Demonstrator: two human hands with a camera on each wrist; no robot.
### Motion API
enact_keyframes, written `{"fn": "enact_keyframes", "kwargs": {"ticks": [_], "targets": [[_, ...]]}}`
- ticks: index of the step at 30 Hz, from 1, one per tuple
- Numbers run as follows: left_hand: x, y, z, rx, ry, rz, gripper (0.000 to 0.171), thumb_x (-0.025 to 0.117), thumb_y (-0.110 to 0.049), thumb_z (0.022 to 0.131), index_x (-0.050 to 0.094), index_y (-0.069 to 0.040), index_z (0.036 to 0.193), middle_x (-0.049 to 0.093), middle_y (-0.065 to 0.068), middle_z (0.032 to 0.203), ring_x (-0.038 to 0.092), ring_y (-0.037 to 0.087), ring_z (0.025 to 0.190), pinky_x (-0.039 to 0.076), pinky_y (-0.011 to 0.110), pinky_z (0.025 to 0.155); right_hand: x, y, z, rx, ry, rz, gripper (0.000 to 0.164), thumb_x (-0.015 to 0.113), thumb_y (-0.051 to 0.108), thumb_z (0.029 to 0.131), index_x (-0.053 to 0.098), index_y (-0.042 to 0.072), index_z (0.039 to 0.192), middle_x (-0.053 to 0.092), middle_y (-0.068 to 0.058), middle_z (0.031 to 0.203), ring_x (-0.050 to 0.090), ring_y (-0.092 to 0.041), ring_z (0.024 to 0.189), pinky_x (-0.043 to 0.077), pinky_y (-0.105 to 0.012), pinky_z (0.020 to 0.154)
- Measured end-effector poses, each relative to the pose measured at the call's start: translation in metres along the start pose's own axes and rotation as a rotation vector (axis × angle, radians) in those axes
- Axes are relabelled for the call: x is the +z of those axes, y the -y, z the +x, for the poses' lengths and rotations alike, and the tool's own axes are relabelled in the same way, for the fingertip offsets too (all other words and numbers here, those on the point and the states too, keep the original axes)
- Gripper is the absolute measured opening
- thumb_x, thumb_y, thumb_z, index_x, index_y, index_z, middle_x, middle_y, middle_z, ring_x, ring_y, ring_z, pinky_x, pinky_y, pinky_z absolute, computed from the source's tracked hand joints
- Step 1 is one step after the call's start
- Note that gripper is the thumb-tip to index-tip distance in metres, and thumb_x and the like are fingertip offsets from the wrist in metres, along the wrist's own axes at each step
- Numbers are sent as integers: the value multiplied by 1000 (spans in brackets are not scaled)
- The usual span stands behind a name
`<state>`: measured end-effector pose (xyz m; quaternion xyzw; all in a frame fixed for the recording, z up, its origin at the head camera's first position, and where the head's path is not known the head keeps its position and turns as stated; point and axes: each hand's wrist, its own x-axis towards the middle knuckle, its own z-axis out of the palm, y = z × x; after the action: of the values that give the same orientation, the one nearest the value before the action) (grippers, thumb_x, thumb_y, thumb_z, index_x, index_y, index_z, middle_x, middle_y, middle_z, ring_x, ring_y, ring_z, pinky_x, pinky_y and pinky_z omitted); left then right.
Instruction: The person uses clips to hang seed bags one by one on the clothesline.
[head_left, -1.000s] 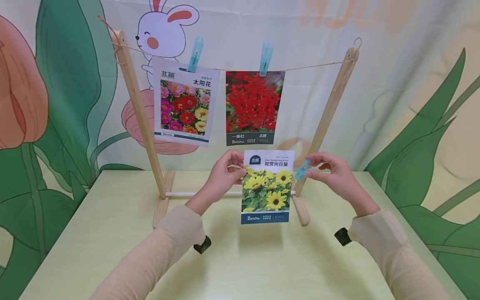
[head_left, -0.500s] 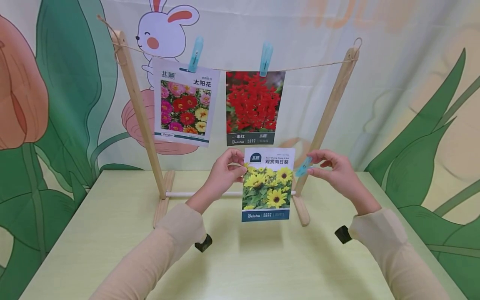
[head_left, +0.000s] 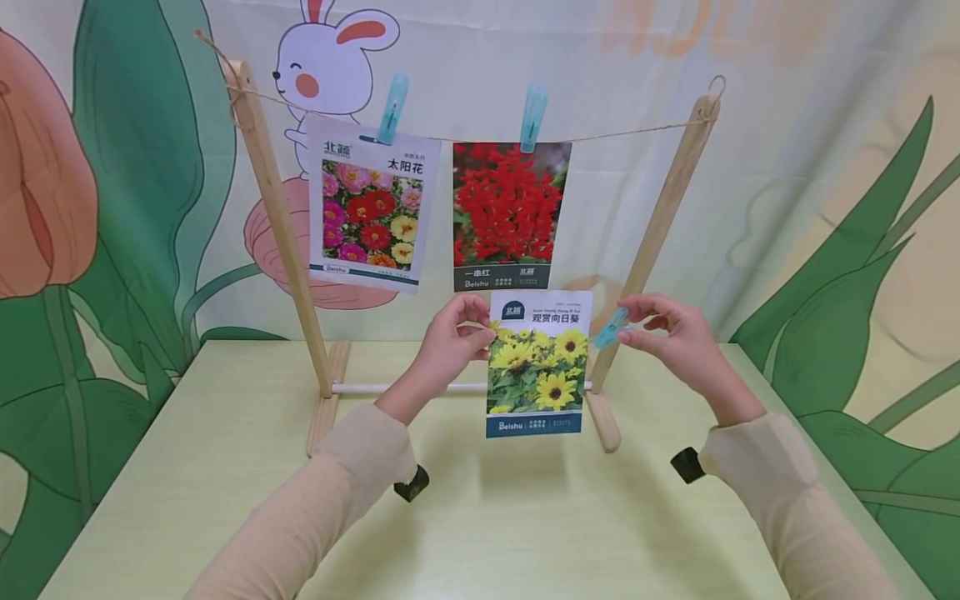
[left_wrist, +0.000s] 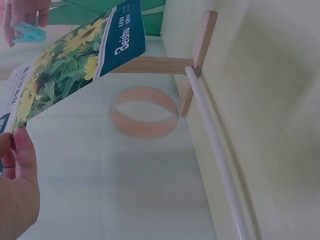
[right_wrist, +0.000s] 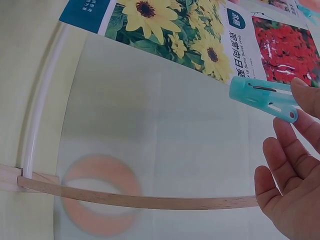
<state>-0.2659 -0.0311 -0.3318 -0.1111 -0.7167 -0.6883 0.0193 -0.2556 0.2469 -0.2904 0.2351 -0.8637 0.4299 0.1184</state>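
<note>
My left hand pinches the left edge of a seed packet printed with yellow sunflowers, held upright above the table. To the right of the packet, my right hand pinches a light blue clothespin between thumb and fingers. In the right wrist view the clothespin lies close to the packet's edge; whether they touch I cannot tell. Behind and above, a packet with mixed flowers and one with red flowers hang from a string, each under a blue clothespin.
The string runs between two wooden posts joined low down by a white rod. Their wooden feet stand on a pale yellow table. A curtain printed with a rabbit and plants hangs behind.
My left hand has raised the sunflower packet slightly. My right hand has risen a little with the clothespin. The hanging packets stay where they were.
</note>
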Motion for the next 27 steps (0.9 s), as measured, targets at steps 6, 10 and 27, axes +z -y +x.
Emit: {"fn": "enact_keyframes", "kwargs": {"ticks": [6,10,27], "targets": [[0,-1,1,1,-6,-6,22,52,5,84,46,-5,103,48,14,95,53,14,72,50,23,59,-1,1,1,-3,-5,-4,32,64,14,80,58,4,109,55,7,88,47,-3,84,40,-17,74],[0,-2,1,-7,-6,-5,22,52,4,84,46,-5,102,48,12,94,53,15,73,50,23,60,-1,1,1,-12,-4,0,31,64,13,80,58,3,109,55,0,89,48,-7,85,39,-16,74],[3,-7,4,-2,-17,47,24,54,1,84,46,-8,105,47,6,91,53,18,77,52,23,63,-5,3,4,-11,-18,-1,33,63,13,80,57,-1,109,54,9,87,48,-6,85,40,-16,74]]}}
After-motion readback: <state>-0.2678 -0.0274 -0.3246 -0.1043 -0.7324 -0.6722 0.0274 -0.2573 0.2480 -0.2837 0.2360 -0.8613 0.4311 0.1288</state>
